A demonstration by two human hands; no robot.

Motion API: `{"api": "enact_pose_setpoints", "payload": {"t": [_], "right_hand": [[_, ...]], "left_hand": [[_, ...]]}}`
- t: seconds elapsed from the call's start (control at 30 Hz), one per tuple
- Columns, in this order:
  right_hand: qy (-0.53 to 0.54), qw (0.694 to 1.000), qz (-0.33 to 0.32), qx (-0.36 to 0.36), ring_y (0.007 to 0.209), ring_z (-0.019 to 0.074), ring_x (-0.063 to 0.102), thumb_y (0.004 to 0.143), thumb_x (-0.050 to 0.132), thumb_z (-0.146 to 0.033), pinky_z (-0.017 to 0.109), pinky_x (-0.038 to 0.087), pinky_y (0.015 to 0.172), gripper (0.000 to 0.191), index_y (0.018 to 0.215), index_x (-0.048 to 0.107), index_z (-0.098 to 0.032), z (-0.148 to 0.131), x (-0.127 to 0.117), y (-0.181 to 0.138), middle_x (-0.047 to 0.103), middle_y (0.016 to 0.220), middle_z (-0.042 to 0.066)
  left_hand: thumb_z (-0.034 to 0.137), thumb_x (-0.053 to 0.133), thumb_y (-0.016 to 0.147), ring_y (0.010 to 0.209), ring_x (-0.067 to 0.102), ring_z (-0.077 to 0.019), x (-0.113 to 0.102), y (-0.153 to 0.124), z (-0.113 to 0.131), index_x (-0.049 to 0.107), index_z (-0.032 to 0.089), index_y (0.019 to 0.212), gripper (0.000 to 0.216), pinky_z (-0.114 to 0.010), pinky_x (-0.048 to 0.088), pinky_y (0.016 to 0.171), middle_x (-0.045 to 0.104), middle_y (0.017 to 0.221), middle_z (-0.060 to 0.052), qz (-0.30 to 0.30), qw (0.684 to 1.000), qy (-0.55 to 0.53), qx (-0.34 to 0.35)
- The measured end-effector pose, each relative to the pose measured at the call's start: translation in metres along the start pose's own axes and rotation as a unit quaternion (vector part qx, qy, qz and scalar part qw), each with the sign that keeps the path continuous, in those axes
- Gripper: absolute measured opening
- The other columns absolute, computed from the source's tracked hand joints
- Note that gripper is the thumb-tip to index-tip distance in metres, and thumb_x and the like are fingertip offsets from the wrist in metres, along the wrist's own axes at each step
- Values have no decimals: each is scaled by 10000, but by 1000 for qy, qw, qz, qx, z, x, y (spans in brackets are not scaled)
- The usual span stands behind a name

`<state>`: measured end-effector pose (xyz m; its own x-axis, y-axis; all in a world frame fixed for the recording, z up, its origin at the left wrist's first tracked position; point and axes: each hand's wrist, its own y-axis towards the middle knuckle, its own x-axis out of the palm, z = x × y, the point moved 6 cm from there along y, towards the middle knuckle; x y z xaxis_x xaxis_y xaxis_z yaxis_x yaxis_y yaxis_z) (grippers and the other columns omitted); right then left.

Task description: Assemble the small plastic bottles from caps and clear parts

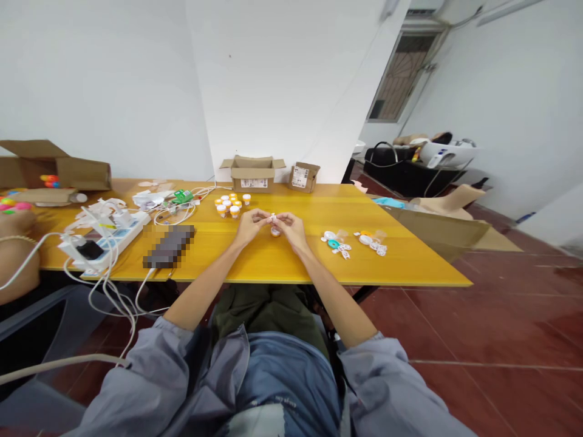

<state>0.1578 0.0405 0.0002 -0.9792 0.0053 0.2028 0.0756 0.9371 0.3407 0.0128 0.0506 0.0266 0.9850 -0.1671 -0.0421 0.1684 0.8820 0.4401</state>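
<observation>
My left hand [253,226] and my right hand [291,229] meet above the middle of the table, fingers pinched together. Between their fingertips is a small white plastic piece [273,216], too small to make out in full. Directly beneath it a small cup [276,232] stands on the tabletop, partly covered by my right fingers. Ahead and to the left is a cluster of small white cups with orange lids [234,211]. To the right lie loose white plastic parts [344,247], a teal ring [333,244] and another pile of white and orange parts [365,240].
An open cardboard box [253,182] and a smaller carton [303,177] stand at the wall. Leftward are a pixelated dark device [169,246], a power strip [113,240] and tangled cables. Another person's arm [18,255] reaches in at far left. The table's front edge [282,283] is near my lap.
</observation>
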Motion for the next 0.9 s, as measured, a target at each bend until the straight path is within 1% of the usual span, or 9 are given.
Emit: {"api": "enact_pose_setpoints", "payload": {"t": [0.17, 0.43, 0.6, 0.77, 0.9], "right_hand": [[-22, 1000, -12, -8, 720, 181, 703, 599, 846, -451, 315, 606, 666, 326, 729, 652, -222, -4, 1, 1, 743, 756, 19], [-35, 999, -13, -16, 783, 190, 704, 559, 858, -427, 328, 584, 752, 323, 711, 654, -229, -7, 2, 1, 746, 780, 10], [-34, 999, -8, -9, 756, 187, 695, 547, 854, -379, 312, 573, 717, 289, 710, 670, -227, -7, 0, 1, 743, 764, 4], [-30, 1000, 0, -5, 719, 177, 686, 579, 828, -361, 308, 576, 695, 241, 704, 675, -223, -6, -2, 2, 735, 742, -2], [-32, 999, 7, -5, 747, 189, 694, 578, 822, -358, 313, 580, 710, 229, 695, 678, -224, -5, -2, 2, 739, 745, 4]], "left_hand": [[390, 860, 612, 813, 725, -214, 2, -1, 4, 677, 186, 704, 290, -379, 584, 835, 766, 824, -46, 4, 1000, 11, 12], [414, 843, 640, 749, 690, -185, 2, -4, 9, 676, 200, 717, 282, -339, 567, 772, 736, 764, -19, 24, 996, 64, 56], [403, 829, 665, 714, 659, -170, 2, -7, 14, 672, 204, 716, 258, -315, 543, 714, 713, 732, -3, 27, 992, 101, 73], [413, 818, 678, 695, 638, -162, 3, -7, 14, 660, 208, 715, 261, -302, 528, 683, 692, 712, 10, 25, 988, 124, 83], [399, 813, 689, 686, 630, -154, 3, -7, 14, 644, 206, 710, 258, -294, 520, 673, 685, 712, 14, 24, 987, 133, 83]]}}
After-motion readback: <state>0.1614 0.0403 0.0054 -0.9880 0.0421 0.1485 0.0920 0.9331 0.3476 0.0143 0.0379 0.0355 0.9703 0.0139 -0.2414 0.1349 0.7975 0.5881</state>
